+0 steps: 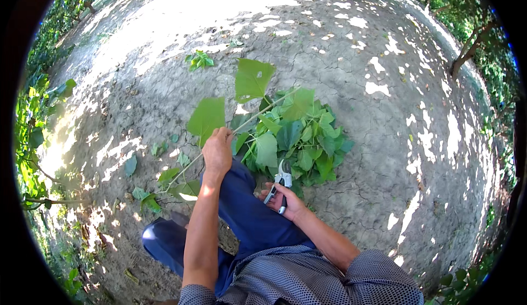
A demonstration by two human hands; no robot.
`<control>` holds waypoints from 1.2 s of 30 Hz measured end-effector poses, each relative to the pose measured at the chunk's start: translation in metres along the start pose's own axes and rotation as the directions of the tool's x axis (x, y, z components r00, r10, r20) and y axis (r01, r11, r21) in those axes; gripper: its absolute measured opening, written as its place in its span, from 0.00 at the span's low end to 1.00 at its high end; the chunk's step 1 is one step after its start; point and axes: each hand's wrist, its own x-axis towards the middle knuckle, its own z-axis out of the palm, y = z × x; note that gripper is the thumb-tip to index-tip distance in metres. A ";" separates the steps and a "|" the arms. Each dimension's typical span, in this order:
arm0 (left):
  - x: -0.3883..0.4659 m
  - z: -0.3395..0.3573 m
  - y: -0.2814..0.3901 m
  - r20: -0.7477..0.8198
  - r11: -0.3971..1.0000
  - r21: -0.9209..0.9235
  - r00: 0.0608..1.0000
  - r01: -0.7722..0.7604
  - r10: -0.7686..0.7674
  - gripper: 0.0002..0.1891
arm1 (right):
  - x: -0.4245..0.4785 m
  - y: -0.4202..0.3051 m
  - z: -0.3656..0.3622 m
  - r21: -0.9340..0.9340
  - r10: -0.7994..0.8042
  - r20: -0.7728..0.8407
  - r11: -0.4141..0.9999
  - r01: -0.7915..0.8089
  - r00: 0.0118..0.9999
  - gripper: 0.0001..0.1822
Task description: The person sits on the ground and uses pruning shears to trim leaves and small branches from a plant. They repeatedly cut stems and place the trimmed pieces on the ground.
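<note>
My left hand (pixel 218 150) grips a long, thin leafy shoot (pixel 252 119) partway along its stem. The shoot slants from lower left to upper right, with broad green leaves (pixel 252 79) along it. In my right hand (pixel 287 202) lies a pair of pruning shears (pixel 283 178) with silver and black parts, the blades pointing away from me. Just beyond the shears, a pile of cut leafy shoots (pixel 306 148) rests on the soil, partly covered by the held shoot. My knee in blue trousers (pixel 243 198) is between my forearms.
Cracked dry ground (pixel 383 140) spreads around me, dappled with sunlight. Loose leaves (pixel 130 165) lie to the left, and a small leafy sprig (pixel 199 60) is farther ahead. Tree trunks (pixel 469 49) stand at the right, and a low branch (pixel 53 201) reaches in from the left.
</note>
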 end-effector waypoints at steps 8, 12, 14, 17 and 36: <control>-0.009 -0.004 -0.012 0.096 0.998 0.047 0.995 -0.035 0.031 0.04 | -0.014 0.002 0.035 -0.111 -0.040 0.114 0.992 0.052 0.993 0.24; -0.014 -0.006 -0.024 0.127 0.992 0.079 0.988 -0.097 0.086 0.05 | -0.018 0.014 0.045 -0.304 -0.136 -0.012 0.944 0.126 0.991 0.23; -0.014 -0.007 -0.018 0.167 0.985 0.111 0.980 -0.131 0.111 0.06 | -0.010 0.020 0.030 -0.518 -0.236 -0.202 0.849 0.100 0.951 0.20; -0.018 -0.006 -0.022 0.203 0.978 0.114 0.968 -0.173 0.148 0.07 | 0.000 0.023 0.017 -0.714 -0.305 -0.188 0.695 0.083 0.934 0.15; -0.014 -0.001 -0.012 0.353 0.967 0.054 0.911 -0.248 0.214 0.07 | 0.032 -0.043 -0.025 -0.937 -0.532 -0.068 0.325 0.130 0.844 0.16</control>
